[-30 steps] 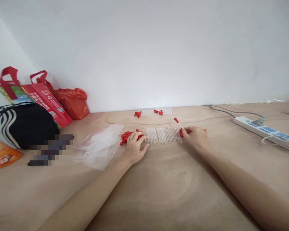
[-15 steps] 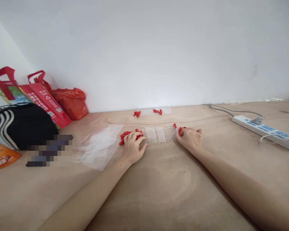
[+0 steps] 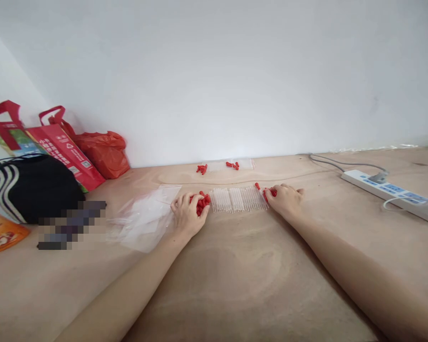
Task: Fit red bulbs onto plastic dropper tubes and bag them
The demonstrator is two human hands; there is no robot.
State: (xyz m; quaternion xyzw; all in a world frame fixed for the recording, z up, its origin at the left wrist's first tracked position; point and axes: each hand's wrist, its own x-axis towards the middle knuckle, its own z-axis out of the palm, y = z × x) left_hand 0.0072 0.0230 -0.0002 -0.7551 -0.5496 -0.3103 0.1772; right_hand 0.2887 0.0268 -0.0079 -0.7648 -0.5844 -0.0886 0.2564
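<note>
A row of thin clear tubes [image 3: 231, 199], which look like glass droppers, lies side by side on the wooden table. At the row's left end my left hand [image 3: 187, 213] curls its fingers and thumb round a heap of small red rubber bulbs [image 3: 202, 203]. My right hand [image 3: 284, 199] is at the right end, fingers bent and closed on red bulbs [image 3: 270, 194] that are partly hidden. Just left of its fingertips, one tube carries a red bulb [image 3: 257, 185] on its far end.
Clear plastic bags [image 3: 142, 221] lie left of my left hand. Bagged red-topped droppers [image 3: 214, 166] lie near the wall. A white power strip [image 3: 385, 190] with a grey cable is at the right. A black bag [image 3: 43, 190], red bags [image 3: 103, 152] and an orange pack [image 3: 3, 232] stand left.
My left hand has moved left, round the outer side of the bulb heap, leaving more red bulbs showing. My right hand has shifted slightly right, off the row's end.
</note>
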